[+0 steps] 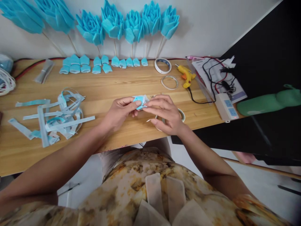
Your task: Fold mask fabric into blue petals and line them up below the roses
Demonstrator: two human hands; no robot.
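Pinching grip from both sides: the left hand (119, 110) and the right hand (166, 113) each close their fingertips on one small folded blue piece (140, 101), held just above the tabletop (117, 84) near the middle of its near edge. Under the right hand lies a tape roll (182, 115) (mostly hidden). Toward the left edge sits a heap of cut blue strips (56, 116). Along the far edge runs a row of folded petals (94, 64), and right of it lies a yellow glue gun (187, 76).
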